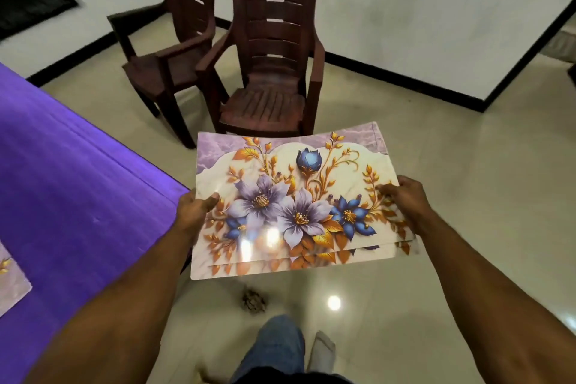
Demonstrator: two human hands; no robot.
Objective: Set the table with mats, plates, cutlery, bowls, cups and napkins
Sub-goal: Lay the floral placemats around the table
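A small stack of glossy floral mats (290, 196), purple and blue flowers with gold leaves on cream, hangs in the air in front of me above the floor. My left hand (194, 210) grips the stack's left edge, thumb on top. My right hand (403, 196) pinches its right edge. The lower edges of the mats are fanned slightly apart. To the left stands the table under a purple cloth (68, 171). One matching mat (11, 284) lies on it at the frame's left edge, mostly cut off.
Two dark brown plastic armchairs (271, 72) stand on the tiled floor just beyond the mats, near the white wall. A small dark clump (254, 301) lies on the floor by my feet. The table's corner sits next to my left hand.
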